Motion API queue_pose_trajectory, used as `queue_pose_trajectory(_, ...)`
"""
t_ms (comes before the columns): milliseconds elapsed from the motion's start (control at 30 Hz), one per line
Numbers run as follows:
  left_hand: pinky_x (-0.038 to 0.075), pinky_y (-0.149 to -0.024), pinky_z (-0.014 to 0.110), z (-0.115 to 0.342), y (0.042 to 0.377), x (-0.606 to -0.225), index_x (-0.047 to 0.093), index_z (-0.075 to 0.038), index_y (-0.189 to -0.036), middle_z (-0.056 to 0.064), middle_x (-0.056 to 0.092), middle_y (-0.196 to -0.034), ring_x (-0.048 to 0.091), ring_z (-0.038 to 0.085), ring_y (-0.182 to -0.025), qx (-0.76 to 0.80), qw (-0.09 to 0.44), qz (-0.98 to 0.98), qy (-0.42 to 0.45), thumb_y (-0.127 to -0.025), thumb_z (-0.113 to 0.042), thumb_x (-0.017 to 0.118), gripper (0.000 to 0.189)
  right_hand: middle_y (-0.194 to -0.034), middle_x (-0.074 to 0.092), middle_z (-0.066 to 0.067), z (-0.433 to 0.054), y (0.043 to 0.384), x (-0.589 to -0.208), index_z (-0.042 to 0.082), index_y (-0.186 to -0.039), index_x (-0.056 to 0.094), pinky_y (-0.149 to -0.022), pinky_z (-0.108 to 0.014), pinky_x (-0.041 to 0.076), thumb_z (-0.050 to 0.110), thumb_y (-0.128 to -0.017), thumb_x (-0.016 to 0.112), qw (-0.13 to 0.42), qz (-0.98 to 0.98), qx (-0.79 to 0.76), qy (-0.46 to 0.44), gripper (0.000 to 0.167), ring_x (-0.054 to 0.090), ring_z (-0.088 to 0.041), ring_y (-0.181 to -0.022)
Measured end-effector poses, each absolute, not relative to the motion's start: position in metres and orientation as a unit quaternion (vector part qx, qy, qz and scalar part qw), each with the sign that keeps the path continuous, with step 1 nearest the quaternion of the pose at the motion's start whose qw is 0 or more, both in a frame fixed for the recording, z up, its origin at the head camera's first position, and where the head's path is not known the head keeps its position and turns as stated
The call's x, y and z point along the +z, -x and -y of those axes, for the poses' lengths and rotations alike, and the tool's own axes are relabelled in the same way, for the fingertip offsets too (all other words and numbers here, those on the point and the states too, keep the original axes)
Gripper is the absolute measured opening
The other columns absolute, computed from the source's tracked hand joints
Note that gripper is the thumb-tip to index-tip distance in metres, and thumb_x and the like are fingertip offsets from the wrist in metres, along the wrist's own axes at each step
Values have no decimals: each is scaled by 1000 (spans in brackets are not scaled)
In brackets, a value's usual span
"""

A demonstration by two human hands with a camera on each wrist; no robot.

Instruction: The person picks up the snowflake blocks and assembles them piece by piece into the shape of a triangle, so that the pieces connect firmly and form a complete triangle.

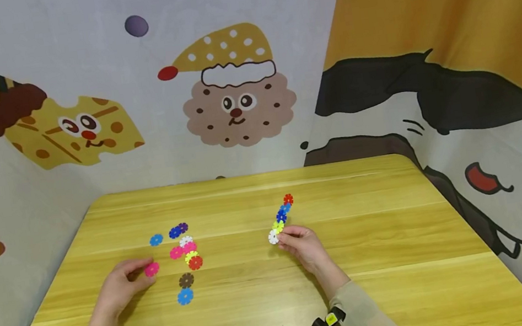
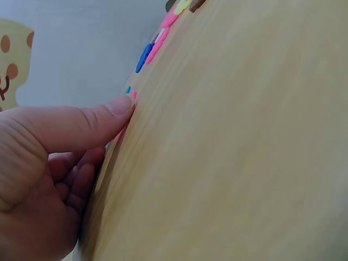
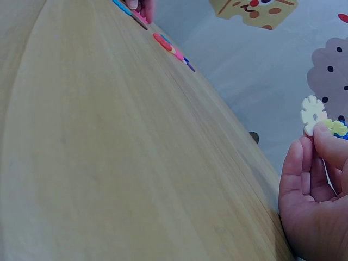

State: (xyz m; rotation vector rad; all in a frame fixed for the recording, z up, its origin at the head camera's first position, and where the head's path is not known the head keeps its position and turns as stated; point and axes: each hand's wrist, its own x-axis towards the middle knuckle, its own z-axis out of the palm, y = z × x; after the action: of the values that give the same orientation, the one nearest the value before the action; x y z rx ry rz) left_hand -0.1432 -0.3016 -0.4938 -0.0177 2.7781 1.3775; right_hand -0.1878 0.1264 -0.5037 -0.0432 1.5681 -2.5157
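Low at the table's left side, my left hand pinches a pink snowflake disc by its edge between thumb and fingers. In the left wrist view the thumb covers most of that disc. My right hand holds a chain of interlocked snowflake discs by its near end. From that end the chain runs white, yellow, dark blue, light blue and red. The right wrist view has the white disc upright above the fingertips, the yellow one slotted beside it.
Between the hands lie several loose snowflake discs: light blue, dark blue, purple, white, pink, red, brown. Another light blue disc is nearest. A cartoon-printed curtain hangs behind the wooden table.
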Motion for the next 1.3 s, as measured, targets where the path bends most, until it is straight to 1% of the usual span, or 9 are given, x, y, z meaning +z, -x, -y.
queue_pose_trajectory(100, 45, -91, 38, 301, 144, -495, 63, 5, -125, 25, 56, -126, 52, 39, -113, 426, 7, -904, -3, -86, -14, 78, 46, -84, 70, 0, -128, 187, -506, 16, -83, 75, -72, -23, 57, -8, -89, 66, 82, -523, -847, 49, 27, 67, -11, -74)
queue_pose_trajectory(200, 47, -89, 43, 301, 144, -496, 64, 7, -118, 25, 58, -120, 54, 38, -108, 409, -9, -913, -9, -86, -14, 78, 40, -86, 70, -1, -130, 189, -512, 14, -88, 77, -72, -23, 57, 2, -86, 75, 78, -503, -855, 100, 13, 68, -12, -76)
queue_pose_trajectory(267, 46, -88, 47, 300, 145, -496, 65, 7, -113, 25, 59, -116, 54, 37, -104, 398, -17, -917, -13, -86, -12, 78, 35, -87, 71, -1, -131, 189, -513, 14, -89, 77, -73, -23, 57, 5, -85, 77, 78, -497, -857, 112, 10, 68, -11, -76)
queue_pose_trajectory(333, 46, -85, 46, 300, 146, -496, 64, 6, -109, 23, 60, -112, 55, 35, -100, 386, -24, -922, -14, -86, -11, 78, 31, -86, 70, 0, -130, 189, -512, 16, -88, 77, -73, -23, 57, 2, -86, 75, 81, -504, -854, 100, 14, 68, -11, -76)
queue_pose_trajectory(467, 47, -76, 35, 298, 146, -494, 64, 4, -108, 17, 63, -102, 54, 27, -90, 387, -26, -922, -7, -86, -5, 76, 27, -83, 69, 1, -128, 188, -506, 18, -81, 75, -73, -23, 57, -10, -90, 63, 87, -529, -843, 41, 32, 67, -10, -73)
queue_pose_trajectory(567, 47, -70, 30, 296, 145, -491, 65, 2, -109, 12, 64, -95, 54, 23, -84, 389, -30, -921, -5, -86, -1, 75, 25, -82, 69, -1, -127, 188, -504, 17, -80, 74, -73, -24, 57, -15, -92, 57, 93, -534, -840, 17, 39, 67, -12, -73)
queue_pose_trajectory(733, 48, -70, 33, 286, 143, -485, 69, -2, -111, 11, 67, -94, 58, 22, -84, 390, -45, -920, -5, -87, 0, 73, 24, -82, 68, -1, -126, 188, -503, 16, -79, 73, -73, -25, 57, -17, -92, 55, 98, -532, -841, 10, 40, 67, -13, -73)
queue_pose_trajectory(933, 52, -74, 26, 264, 148, -482, 70, -4, -114, 12, 69, -103, 61, 19, -89, 477, -19, -878, -7, -90, -2, 71, 24, -84, 68, -2, -127, 187, -504, 15, -81, 73, -73, -25, 57, -18, -91, 54, 90, -531, -842, 19, 40, 68, -13, -74)
queue_pose_trajectory(1300, 55, -67, 29, 184, 164, -468, 71, -3, -107, 12, 69, -100, 64, 21, -85, 554, -3, -824, -119, -90, 2, 70, 18, -85, 67, -3, -126, 186, -501, 15, -82, 72, -73, -24, 57, -17, -91, 57, 101, -546, -832, 14, 36, 67, -13, -74)
